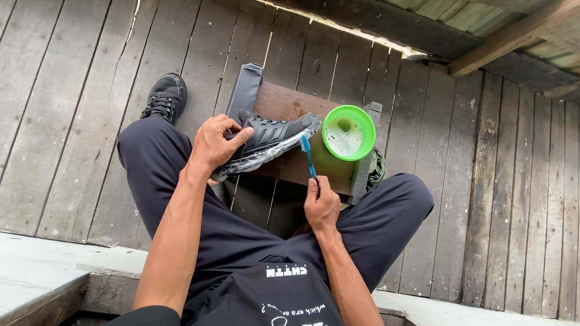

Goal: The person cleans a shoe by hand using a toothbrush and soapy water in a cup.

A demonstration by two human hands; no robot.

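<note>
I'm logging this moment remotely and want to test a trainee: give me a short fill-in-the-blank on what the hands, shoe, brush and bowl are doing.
1. The left hand grips a black ____ on its side on the small wooden stool.
2. The right hand holds a blue ____ with its head at the sole's toe end.
3. The bowl of soapy water is ____ in colour.

Missing words: shoe; toothbrush; green.

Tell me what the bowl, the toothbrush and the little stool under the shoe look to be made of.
Green bowl: probably plastic, given its bright even colour and thin smooth rim; it holds a whitish, foamy liquid.
Toothbrush: likely plastic, with a slim, glossy blue handle and pale bristles, held in the right hand.
Stool: wood, brown with visible grain, worn and matte.
</note>
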